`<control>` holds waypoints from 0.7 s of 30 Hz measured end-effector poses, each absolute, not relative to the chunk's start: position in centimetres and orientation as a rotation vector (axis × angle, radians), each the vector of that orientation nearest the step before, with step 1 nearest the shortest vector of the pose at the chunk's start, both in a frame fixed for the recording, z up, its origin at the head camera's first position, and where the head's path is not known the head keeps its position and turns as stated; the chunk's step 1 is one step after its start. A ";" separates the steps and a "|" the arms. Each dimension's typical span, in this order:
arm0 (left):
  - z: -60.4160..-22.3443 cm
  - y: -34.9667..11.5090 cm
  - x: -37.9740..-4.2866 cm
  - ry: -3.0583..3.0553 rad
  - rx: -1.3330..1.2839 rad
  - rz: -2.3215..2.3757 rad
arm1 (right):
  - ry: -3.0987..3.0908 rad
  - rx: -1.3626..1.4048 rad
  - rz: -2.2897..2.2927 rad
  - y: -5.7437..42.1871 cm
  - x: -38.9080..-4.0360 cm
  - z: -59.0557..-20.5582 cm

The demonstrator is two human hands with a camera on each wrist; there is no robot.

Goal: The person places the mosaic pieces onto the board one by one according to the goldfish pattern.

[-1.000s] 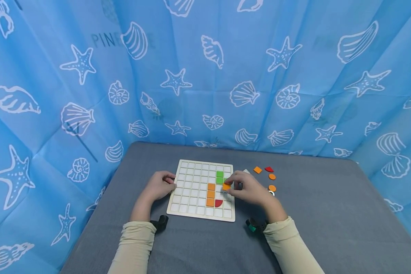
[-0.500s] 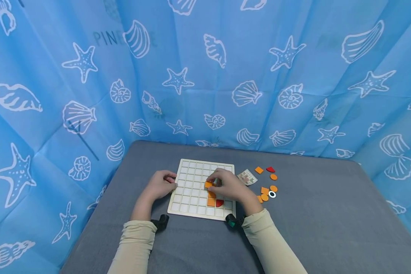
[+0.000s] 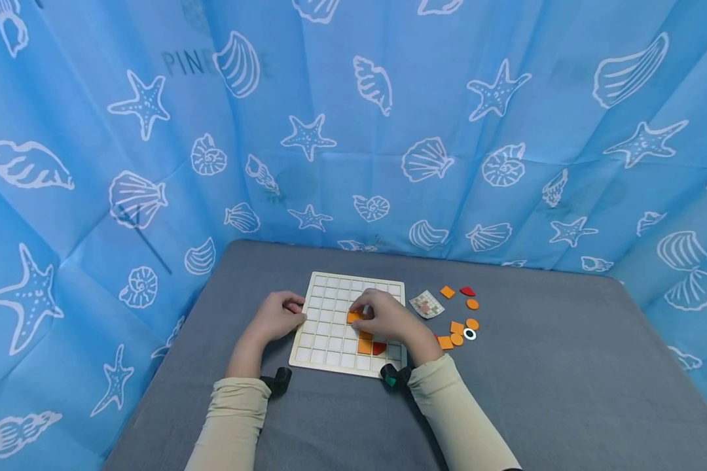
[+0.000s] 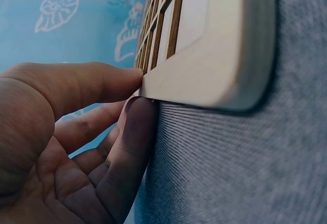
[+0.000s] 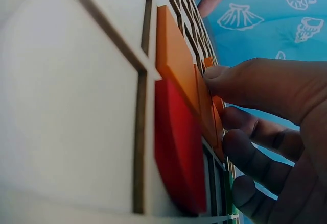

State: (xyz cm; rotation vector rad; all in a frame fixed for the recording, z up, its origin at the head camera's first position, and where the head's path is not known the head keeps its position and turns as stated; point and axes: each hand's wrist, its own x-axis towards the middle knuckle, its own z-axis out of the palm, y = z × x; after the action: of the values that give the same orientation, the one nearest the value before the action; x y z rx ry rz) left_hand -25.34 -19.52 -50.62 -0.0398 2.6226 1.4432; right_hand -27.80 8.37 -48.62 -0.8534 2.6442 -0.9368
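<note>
A pale wooden board (image 3: 324, 327) with a grid of square cells lies on the grey table. My left hand (image 3: 277, 317) holds its left edge; in the left wrist view the thumb (image 4: 117, 81) is on the rim and a finger lies at the underside. Over the board's middle, my right hand (image 3: 389, 318) pinches an orange square tile (image 3: 352, 317). Nearer the front, orange tiles (image 3: 364, 345) sit in a column, beside a red quarter-round piece (image 3: 380, 348). A green tile (image 5: 228, 188) shows in the right wrist view; the right hand covers that area in the head view.
Right of the board lie a small pattern card (image 3: 427, 305), orange squares (image 3: 456, 327), orange discs (image 3: 472, 304), a black-and-white ring piece (image 3: 470, 334) and a red piece (image 3: 467, 291). Behind the table hangs a blue curtain (image 3: 330, 196) with shell prints.
My right hand has carried the orange square tile leftward from the board's right part to just left of the orange column. The left hand has stayed at the board's edge.
</note>
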 end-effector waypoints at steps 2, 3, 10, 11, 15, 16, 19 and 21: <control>-50.6 -19.5 -25.4 2.619 -0.042 1.443 | 2.641 -0.849 -0.938 8.3 -27.8 -48.6; -50.6 -19.5 -25.4 2.619 -0.040 1.441 | 2.642 -0.848 -0.935 8.3 -27.8 -48.6; -50.5 -19.4 -25.4 2.629 -0.040 1.429 | 2.639 -0.859 -0.937 8.4 -27.8 -48.6; -50.5 -19.4 -25.4 2.632 -0.035 1.429 | 2.640 -0.857 -0.936 8.4 -27.8 -48.6; -50.6 -19.4 -25.4 2.631 -0.040 1.436 | 2.638 -0.846 -0.941 8.3 -27.8 -48.7; -50.5 -19.4 -25.4 2.631 -0.040 1.437 | 2.638 -0.842 -0.942 8.3 -27.9 -48.7; -50.5 -19.4 -25.4 2.626 -0.053 1.442 | 2.641 -0.837 -0.935 8.3 -27.9 -48.7; -50.4 -19.4 -25.4 2.621 -0.055 1.448 | 2.644 -0.837 -0.929 8.3 -28.0 -48.7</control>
State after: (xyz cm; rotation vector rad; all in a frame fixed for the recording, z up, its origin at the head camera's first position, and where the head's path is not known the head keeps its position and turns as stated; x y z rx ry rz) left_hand -25.41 -19.36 -50.45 -0.0551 2.6208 1.4481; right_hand -27.99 8.26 -48.71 -0.8368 2.6441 -0.9293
